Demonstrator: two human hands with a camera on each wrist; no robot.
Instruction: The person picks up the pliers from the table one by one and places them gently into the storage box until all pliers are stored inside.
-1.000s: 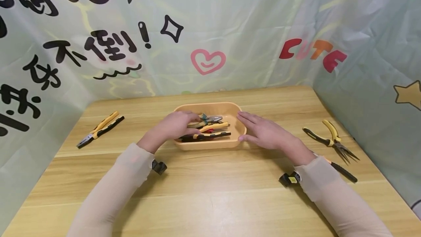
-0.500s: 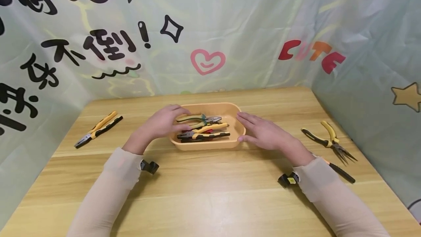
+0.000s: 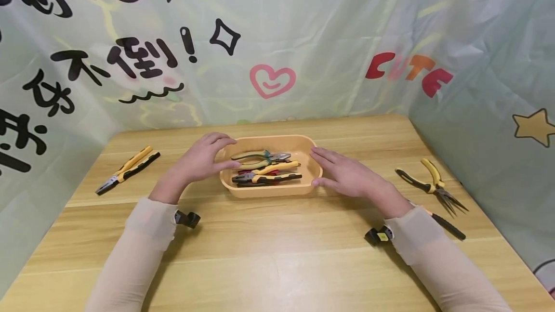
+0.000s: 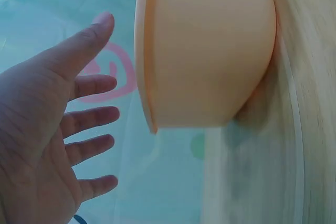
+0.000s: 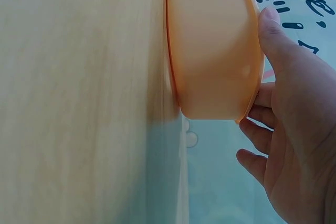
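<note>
An orange plastic bin stands mid-table with several pliers inside. Among them are green-handled pliers at the back and yellow-and-black pliers in front. My left hand hovers at the bin's left end, fingers spread and holding nothing. In the left wrist view, a gap shows between its fingers and the bin wall. At the opposite end, my right hand touches the rim with thumb and extended fingers. From the right wrist, the thumb lies against the rim.
Yellow-and-black pliers lie on the table at left. Long-nose pliers lie spread at right, near another black-and-orange handle partly behind my right forearm. A printed curtain surrounds the table's back and sides.
My left hand has drawn back leftward from over the pliers to the bin's left end, uncovering them. The right hand stays at the right rim.
</note>
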